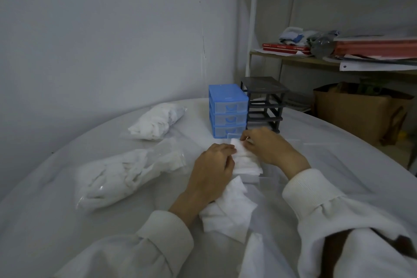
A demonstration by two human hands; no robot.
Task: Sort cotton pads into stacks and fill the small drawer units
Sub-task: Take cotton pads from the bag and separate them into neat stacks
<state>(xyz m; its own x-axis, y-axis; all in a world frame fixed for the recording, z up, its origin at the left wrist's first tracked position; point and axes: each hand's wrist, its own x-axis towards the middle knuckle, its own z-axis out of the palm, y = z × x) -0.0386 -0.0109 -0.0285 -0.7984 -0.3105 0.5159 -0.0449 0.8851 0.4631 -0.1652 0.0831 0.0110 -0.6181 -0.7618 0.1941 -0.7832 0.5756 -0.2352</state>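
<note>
Both hands square up a stack of cotton pads in front of the drawer units.

The left hand (213,163) and right hand (268,148) pinch the stack of pads (246,163) from either side, fingers curled on its edges, probably to even it so it fits a clear drawer (268,179) lying just right of it. Loose pads (228,212) wait nearer, under the left wrist. The blue drawer unit (228,110) stands just beyond the hands, with the empty dark frame (266,102) on its right; two bags of pads (126,176) lie left. Red books (285,47) sit on a far shelf; their writing is too small to read.
</note>
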